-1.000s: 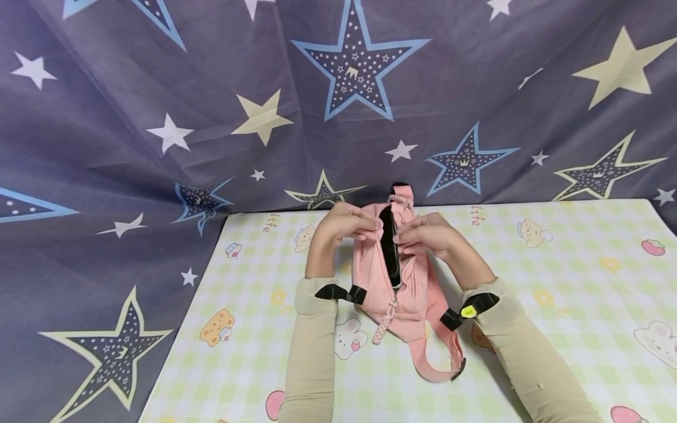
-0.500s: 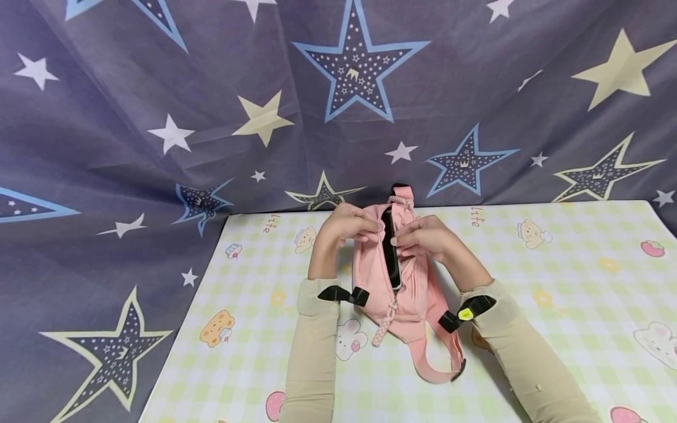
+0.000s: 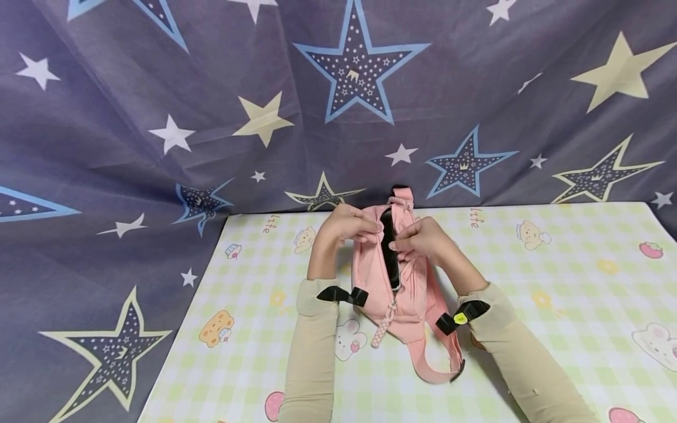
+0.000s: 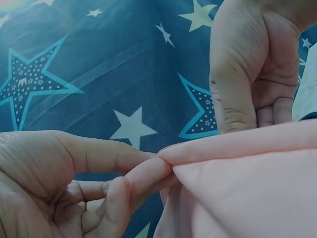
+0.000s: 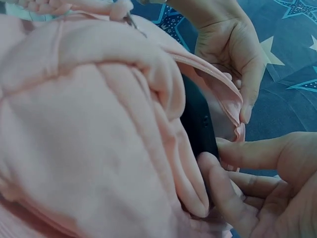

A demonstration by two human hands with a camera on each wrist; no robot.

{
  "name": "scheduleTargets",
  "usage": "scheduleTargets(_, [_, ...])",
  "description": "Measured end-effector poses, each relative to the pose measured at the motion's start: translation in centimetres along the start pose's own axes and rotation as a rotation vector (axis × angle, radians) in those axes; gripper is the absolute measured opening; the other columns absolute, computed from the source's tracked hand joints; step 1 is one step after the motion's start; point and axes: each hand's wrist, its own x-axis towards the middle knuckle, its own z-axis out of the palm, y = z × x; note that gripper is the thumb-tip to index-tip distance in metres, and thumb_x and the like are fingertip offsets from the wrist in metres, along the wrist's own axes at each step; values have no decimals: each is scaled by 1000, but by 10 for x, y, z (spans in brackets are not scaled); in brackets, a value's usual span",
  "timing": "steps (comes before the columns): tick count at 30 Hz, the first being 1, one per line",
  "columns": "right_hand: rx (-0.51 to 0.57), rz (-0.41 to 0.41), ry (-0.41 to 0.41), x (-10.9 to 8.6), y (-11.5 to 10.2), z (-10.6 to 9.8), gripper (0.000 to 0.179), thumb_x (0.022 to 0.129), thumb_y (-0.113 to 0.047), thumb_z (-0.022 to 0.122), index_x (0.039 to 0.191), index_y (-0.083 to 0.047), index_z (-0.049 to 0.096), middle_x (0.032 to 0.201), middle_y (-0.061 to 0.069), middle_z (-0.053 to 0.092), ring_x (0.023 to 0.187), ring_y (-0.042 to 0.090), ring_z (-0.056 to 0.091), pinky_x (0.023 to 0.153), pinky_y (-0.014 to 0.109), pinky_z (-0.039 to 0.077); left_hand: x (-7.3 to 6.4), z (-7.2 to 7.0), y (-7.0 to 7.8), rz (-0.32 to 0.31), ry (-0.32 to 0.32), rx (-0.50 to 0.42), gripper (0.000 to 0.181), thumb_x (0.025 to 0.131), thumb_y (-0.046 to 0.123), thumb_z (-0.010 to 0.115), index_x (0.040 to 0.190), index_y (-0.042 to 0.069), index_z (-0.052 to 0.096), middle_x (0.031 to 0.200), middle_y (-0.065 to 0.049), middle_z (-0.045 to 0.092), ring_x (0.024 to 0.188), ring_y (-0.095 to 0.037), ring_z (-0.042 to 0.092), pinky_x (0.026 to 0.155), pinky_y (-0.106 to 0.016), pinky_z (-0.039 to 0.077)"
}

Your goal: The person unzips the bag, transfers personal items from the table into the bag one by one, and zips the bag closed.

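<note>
A small pink bag (image 3: 370,282) lies on the table, its long zipped mouth spread apart. Inside the mouth shows a flat black object (image 3: 391,267) with a smooth edge, like a phone. My left hand (image 3: 346,226) pinches the left rim of the opening between thumb and finger; the left wrist view shows the pinched pink fabric (image 4: 237,148). At the right side of the opening is my right hand (image 3: 423,241). In the right wrist view its thumb and finger close on the edge of the black object (image 5: 198,116); the lower part of that object is hidden in the bag.
A braided zipper pull (image 3: 385,326) hangs at the bag's near end. The pink strap (image 3: 436,373) loops over the checked tablecloth (image 3: 254,352) towards the front right. Behind the table rises a dark star-patterned curtain (image 3: 296,70).
My right hand has slid slightly down and left along the opening, its thumb now over the black object. The left hand keeps its pinch, and the bag stays in place.
</note>
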Motion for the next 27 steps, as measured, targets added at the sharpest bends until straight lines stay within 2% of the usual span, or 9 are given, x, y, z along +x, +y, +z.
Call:
scheduleTargets(8, [33,-12,-55,-2,1,-5,25,92,9,66,112,24,64,66,4,72,59,11,71,62,26,63,0,0,-1,-6,-7,3,20,87,1,77,104,-10,76,60,3,69,55,-5,67,55,-16,55])
scheduleTargets(15, [38,22,-17,0,3,-2,26,90,9,69,111,23,64,65,4,72,58,11,70,61,26,63,1,1,-2,-12,2,4,19,86,0,76,103,-10,76,61,3,69,55,-5,65,54,-16,55])
scheduleTargets(27, [50,8,8,0,2,2,23,88,10,71,106,23,65,64,5,71,55,10,70,57,25,61,0,1,-1,-7,8,23,18,87,-2,74,103,-11,75,58,3,68,53,-5,65,53,-16,54])
